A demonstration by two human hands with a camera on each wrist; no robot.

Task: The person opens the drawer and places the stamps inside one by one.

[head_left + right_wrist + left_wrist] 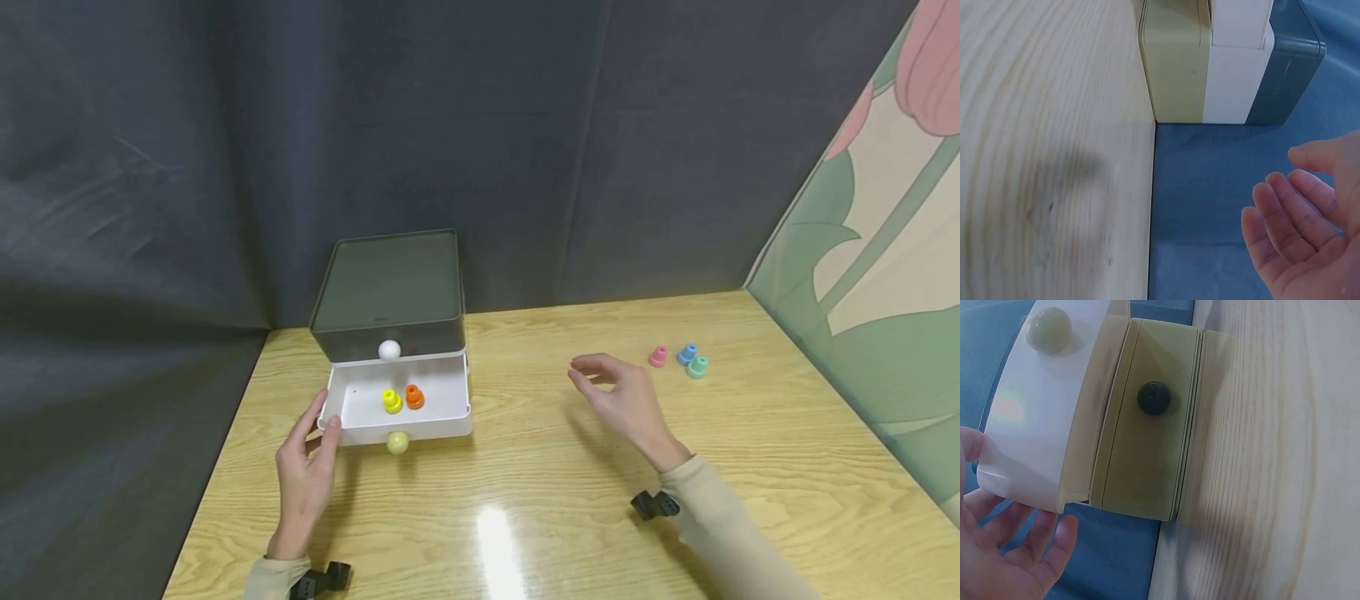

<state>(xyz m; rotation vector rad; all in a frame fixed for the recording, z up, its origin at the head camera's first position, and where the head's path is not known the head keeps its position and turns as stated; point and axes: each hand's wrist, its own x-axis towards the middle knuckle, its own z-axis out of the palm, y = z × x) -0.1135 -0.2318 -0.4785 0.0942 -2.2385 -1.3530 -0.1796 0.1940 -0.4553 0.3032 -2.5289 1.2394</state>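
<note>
A small grey drawer box (390, 292) stands on the wooden table (540, 467). Its white lower drawer (401, 421) is pulled out and holds a yellow peg (392, 401) and an orange peg (414, 397). The drawer has a pale yellow knob (397, 442), also seen in the left wrist view (1048, 329). My left hand (307, 467) rests with relaxed fingers against the drawer's front left corner (1019, 481). My right hand (618, 400) hovers empty above the table, fingers loosely bent, between the box and three pegs: pink (658, 357), blue (687, 353), green (697, 367).
A white knob (389, 350) sits on the shut upper drawer. Dark curtain (375, 125) backs the table, and a flowered wall panel (885, 250) stands to the right. The table's left edge runs close beside the box.
</note>
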